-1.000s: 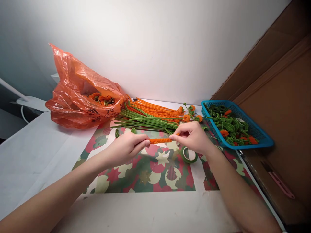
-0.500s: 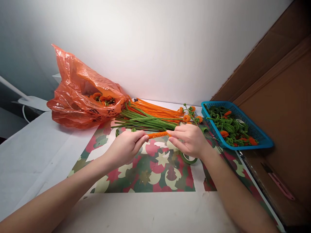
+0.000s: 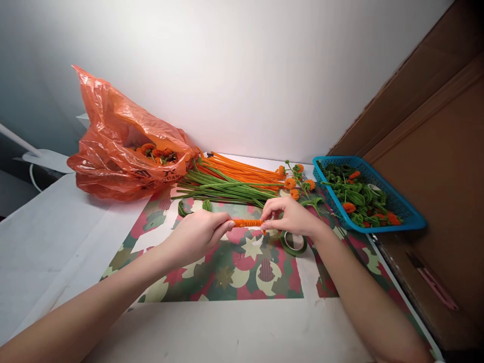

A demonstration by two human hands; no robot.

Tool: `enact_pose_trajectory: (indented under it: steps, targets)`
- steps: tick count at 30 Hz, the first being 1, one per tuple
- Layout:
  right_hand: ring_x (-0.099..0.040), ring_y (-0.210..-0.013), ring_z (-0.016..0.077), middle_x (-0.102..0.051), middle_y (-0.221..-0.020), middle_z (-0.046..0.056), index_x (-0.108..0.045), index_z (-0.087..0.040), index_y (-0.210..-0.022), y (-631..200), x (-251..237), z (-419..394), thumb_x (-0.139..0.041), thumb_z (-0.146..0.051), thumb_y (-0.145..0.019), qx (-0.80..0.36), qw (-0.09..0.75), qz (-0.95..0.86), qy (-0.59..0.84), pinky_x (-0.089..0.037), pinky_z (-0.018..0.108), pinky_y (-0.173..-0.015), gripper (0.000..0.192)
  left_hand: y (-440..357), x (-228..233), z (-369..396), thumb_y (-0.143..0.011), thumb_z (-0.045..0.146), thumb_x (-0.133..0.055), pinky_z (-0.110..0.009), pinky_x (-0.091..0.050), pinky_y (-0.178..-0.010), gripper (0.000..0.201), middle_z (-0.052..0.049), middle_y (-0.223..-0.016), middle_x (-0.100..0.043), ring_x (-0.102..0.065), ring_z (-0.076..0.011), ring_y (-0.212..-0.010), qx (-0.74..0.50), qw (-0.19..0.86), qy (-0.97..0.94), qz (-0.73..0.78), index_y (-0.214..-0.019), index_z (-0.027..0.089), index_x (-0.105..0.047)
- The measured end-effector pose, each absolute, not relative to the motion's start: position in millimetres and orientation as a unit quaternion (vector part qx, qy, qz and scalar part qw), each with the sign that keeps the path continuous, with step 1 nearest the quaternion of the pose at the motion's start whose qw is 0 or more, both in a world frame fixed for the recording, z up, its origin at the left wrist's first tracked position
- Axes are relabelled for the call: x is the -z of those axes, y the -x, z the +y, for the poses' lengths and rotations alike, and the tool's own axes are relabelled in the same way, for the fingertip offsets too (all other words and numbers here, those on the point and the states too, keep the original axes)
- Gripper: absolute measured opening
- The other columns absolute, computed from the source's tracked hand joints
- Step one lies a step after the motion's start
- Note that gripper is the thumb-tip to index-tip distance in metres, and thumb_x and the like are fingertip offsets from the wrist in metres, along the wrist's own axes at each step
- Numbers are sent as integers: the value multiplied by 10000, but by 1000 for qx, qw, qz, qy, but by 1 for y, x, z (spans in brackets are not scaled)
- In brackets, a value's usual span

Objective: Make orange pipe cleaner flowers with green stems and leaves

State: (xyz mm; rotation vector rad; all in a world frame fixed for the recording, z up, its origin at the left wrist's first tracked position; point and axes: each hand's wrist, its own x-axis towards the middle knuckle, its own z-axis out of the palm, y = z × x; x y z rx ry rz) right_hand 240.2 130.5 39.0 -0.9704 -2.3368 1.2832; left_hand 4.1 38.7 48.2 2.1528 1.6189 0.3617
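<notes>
An orange pipe cleaner coil is stretched level between my hands, above the patterned sheet. My left hand is closed round its left end, thumb on top. With thumb and fingers my right hand pinches the right end, where a short orange tip sticks down. Just under my right hand lies a roll of green tape. Behind my hands are bundles of green pipe cleaners and orange pipe cleaners. Orange pipe cleaner flowers with green stems lie beyond my right hand.
An orange plastic bag with orange flowers inside stands at the back left. On the right, a blue basket holds green leaves and orange pieces. A pink-handled cutter lies near the cardboard. The patterned sheet covers the table's middle.
Both hands have come slightly lower and nearer with the coil. My right hand's grip has shifted at the right end, and the tape roll now shows more fully.
</notes>
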Motion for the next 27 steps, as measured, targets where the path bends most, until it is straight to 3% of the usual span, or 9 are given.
enact_pose_trajectory:
  steps: [6,19,27]
  targets:
    - [-606,-648,133,-712,-719,33,-747,-156,-794,-238,-45,123,-705,-253,-780,-431,88,-833,335,-438,238,-594,106,-4,-54,37,-956,454,-320,-250,-244,-486,433,30,-517,-372,-340,-131,-489,-147,309,-741,578,-645,200,-481]
    - [-583,-759,177,-657,-857,61,-614,-156,-884,-226,-57,97,-493,-129,-928,-91,29,-942,323,-328,273,-616,131,15,-43,50,-908,594,-344,-212,-193,-394,504,57,-548,-243,-244,-92,-439,-158,468,-647,581,-751,176,-576]
    - [-579,-785,197,-632,-883,71,-599,-147,-903,-217,-44,100,-453,-121,-949,-19,25,-948,317,-365,295,-659,156,22,-44,58,-864,638,-407,-226,-169,-432,504,72,-562,-182,-164,-90,-475,-167,586,-591,528,-658,184,-483]
